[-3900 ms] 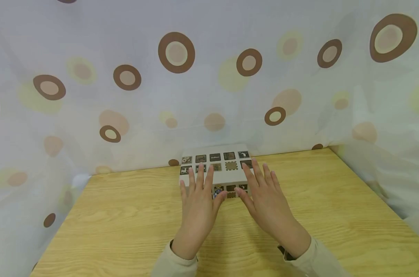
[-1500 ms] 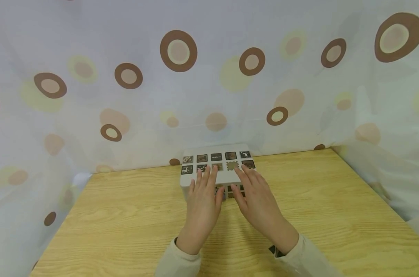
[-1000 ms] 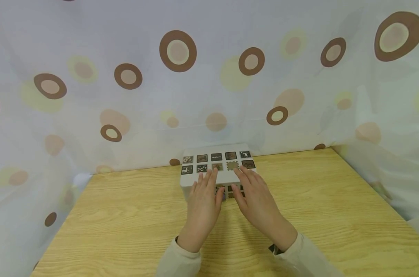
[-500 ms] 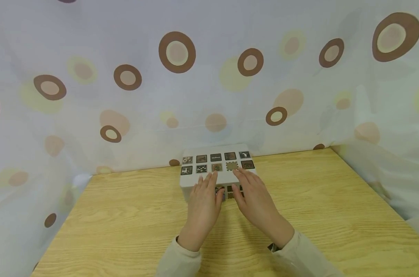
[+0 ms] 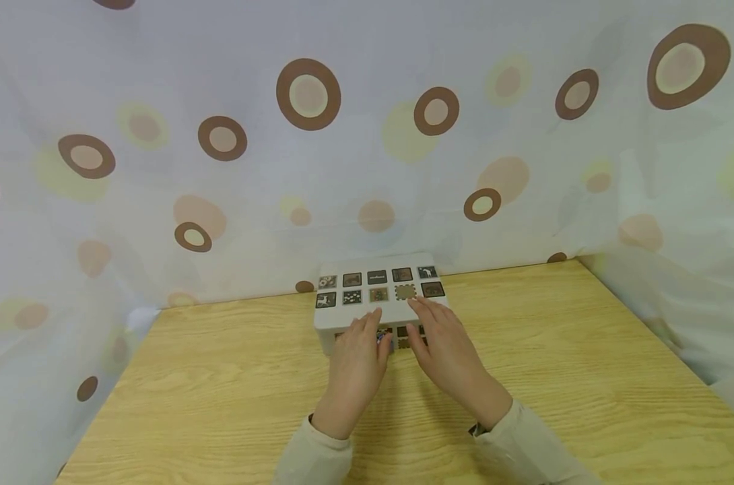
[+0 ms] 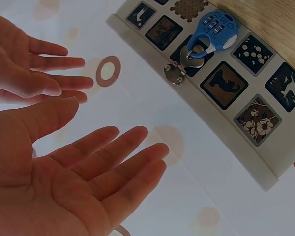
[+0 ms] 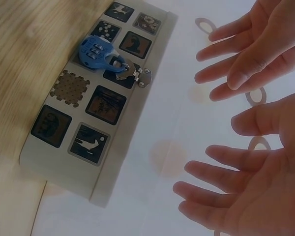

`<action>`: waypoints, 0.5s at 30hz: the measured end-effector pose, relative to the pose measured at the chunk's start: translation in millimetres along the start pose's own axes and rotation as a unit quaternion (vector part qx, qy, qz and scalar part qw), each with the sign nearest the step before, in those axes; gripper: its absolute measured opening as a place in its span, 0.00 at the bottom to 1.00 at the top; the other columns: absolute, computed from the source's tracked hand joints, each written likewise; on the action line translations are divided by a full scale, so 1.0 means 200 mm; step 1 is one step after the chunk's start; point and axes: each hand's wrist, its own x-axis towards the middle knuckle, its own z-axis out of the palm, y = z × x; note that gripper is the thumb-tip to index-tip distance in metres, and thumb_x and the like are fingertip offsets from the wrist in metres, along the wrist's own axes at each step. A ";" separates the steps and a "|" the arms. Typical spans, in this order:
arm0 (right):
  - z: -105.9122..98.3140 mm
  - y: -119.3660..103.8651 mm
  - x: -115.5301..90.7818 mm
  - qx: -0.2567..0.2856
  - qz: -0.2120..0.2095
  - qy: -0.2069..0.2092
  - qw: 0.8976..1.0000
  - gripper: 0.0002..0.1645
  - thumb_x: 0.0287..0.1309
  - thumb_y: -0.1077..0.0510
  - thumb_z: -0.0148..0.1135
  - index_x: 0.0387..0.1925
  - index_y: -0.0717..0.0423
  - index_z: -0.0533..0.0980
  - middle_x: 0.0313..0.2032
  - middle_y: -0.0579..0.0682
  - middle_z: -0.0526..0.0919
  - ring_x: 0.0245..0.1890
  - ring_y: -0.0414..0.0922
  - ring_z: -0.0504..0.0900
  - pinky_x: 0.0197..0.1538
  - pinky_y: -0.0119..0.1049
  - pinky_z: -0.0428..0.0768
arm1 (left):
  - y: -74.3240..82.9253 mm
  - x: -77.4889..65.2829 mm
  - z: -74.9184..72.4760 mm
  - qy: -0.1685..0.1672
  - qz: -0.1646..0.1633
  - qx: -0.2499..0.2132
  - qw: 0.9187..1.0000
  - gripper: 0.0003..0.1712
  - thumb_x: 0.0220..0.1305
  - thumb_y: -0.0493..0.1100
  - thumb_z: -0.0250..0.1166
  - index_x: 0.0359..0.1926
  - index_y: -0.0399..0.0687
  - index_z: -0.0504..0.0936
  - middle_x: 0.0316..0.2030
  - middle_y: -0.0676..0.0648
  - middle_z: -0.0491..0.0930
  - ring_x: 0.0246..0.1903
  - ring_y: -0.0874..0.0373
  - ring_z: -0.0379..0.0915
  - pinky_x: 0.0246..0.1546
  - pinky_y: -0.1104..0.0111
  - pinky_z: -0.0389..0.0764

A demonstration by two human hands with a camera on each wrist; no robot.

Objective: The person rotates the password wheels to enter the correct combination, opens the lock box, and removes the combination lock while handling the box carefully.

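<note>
A white box (image 5: 379,311) with dark picture squares on its lid stands against the back curtain. On its front, a blue combination padlock (image 6: 215,30) hangs from a metal hasp (image 6: 175,73); my left hand mostly covers it in the head view. My left hand (image 5: 356,364) is held with fingers extended, overlapping the box's front left. Opposite it, my right hand (image 5: 450,353) has its fingers loosely straight and overlaps the front right edge. Both wrist views show a gap between the fingertips and the box, and nothing in either palm.
The box sits at the far edge of a wood-grain table (image 5: 221,391). Behind and along both sides hangs a pale curtain (image 5: 367,155) with brown and yellow circles. Light sleeves (image 5: 315,455) cover the forearms.
Both hands have drawn back from over the lid toward its front edge and come closer together, their fingers less spread. More of the lid pictures show. The box has stayed in place.
</note>
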 end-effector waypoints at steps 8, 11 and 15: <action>0.02 0.01 0.00 -0.002 0.005 -0.011 1.000 0.24 0.64 0.62 0.58 0.59 0.70 0.70 0.58 0.67 0.73 0.59 0.63 0.70 0.60 0.57 0.68 | -0.01 0.00 0.02 -0.011 -0.006 0.002 1.000 0.24 0.68 0.44 0.61 0.60 0.35 0.73 0.53 0.34 0.77 0.52 0.38 0.75 0.48 0.48 0.77; 0.03 0.01 0.00 -0.001 0.005 -0.011 1.000 0.24 0.64 0.63 0.58 0.59 0.70 0.70 0.58 0.67 0.73 0.59 0.64 0.71 0.60 0.57 0.68 | -0.02 0.00 0.02 -0.014 -0.007 0.003 1.000 0.24 0.68 0.45 0.60 0.60 0.35 0.73 0.53 0.34 0.77 0.52 0.38 0.75 0.48 0.49 0.78; 0.03 0.01 0.00 0.001 0.004 -0.013 1.000 0.24 0.63 0.63 0.59 0.58 0.71 0.70 0.57 0.68 0.73 0.58 0.64 0.71 0.60 0.57 0.69 | -0.02 0.01 0.03 -0.018 -0.009 0.005 1.000 0.24 0.68 0.45 0.60 0.60 0.35 0.73 0.53 0.34 0.77 0.52 0.39 0.75 0.48 0.49 0.78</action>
